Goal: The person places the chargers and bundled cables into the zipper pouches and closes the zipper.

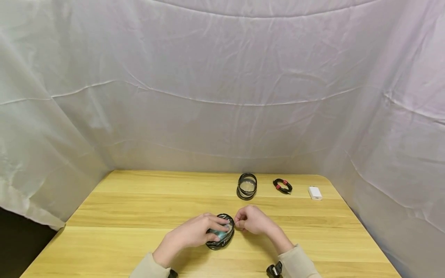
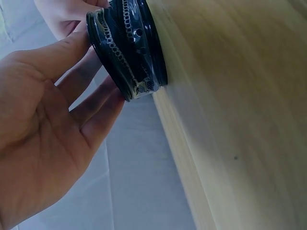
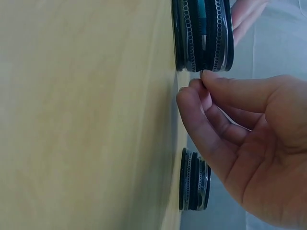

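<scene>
Head view: wooden counter (image 1: pixel 139 208) inside a white cloth backdrop (image 1: pixel 222 96). Near the front edge, a round black zippered case (image 1: pixel 220 233) with a teal inside, lying flat. Left hand (image 1: pixel 194 231) resting over its top, fingers loosely curved round the rim in a light grip; right hand (image 1: pixel 253 220) just beside it, thumb and forefinger pinched together at the zipper edge, apparently on the pull, too small to confirm. Likely light, soft-walled, somewhat springy, zipper teeth giving purchase; best held by the rim. Farther back: a second round case (image 1: pixel 247 186), a coiled black cable (image 1: pixel 282 186), a small white charger (image 1: pixel 315 192).
</scene>
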The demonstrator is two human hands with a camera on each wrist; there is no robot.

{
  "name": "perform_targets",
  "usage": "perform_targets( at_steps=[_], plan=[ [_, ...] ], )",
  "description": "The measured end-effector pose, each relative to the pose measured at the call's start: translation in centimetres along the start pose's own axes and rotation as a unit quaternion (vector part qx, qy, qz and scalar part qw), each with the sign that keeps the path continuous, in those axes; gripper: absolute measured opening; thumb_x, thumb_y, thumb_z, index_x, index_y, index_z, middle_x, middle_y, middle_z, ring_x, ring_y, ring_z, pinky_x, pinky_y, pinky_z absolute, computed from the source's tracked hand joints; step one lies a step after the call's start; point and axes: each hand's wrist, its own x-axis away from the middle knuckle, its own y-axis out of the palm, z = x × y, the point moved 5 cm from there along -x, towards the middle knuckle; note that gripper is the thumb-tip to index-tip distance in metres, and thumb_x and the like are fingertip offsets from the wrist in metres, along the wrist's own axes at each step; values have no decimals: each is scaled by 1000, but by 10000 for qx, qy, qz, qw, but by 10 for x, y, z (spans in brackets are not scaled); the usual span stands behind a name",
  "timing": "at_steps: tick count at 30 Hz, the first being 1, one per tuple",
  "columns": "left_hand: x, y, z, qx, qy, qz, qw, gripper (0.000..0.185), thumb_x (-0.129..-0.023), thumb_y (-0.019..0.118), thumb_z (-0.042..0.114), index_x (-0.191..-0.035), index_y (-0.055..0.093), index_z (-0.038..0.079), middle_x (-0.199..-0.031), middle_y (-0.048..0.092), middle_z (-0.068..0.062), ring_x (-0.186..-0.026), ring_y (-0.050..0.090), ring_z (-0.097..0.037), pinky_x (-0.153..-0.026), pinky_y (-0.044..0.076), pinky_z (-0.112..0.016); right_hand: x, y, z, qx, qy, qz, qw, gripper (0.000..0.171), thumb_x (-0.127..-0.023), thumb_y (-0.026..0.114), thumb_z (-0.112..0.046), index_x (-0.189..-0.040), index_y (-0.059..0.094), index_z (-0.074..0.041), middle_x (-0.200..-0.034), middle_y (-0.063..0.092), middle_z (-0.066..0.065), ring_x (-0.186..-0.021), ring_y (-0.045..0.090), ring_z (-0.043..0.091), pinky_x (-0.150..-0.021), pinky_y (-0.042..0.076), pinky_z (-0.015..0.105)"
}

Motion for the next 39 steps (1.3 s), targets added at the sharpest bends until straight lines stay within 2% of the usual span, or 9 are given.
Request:
perform_targets(
  at_steps=[20, 27, 39],
  plan=[
    [-2, 1, 0, -36, -4, 113, 9999, 40, -92, 78, 16, -132, 73, 14, -144, 64, 5, -134, 58, -23, -113, 47, -43, 2, -1, 1, -48, -18, -265, 9996, 13, -93, 73, 2, -82, 70, -6, -75, 68, 3, -66, 66, 18, -57, 58, 28],
    [-2, 2, 0, 30, -108, 77, 9999, 40, -92, 78, 16, -132, 73, 15, -144, 63, 5, -134, 57, -23, -113, 48, -43, 3, -1, 2, -249, -77, -443, 9987, 11, -92, 73, 4, -83, 72, -3, -75, 69, 6, -65, 68, 20, -60, 61, 32],
    [-2, 2, 0, 131, -109, 64, 9998, 40, -92, 77, 14, -132, 73, 15, -144, 63, 5, -134, 57, -23, -113, 48, -43, 4, -1, 3, -619, -55, -755, 9952, 8, -92, 72, 5, -85, 71, 1, -76, 69, 9, -67, 67, 20, -61, 62, 32]
  ],
)
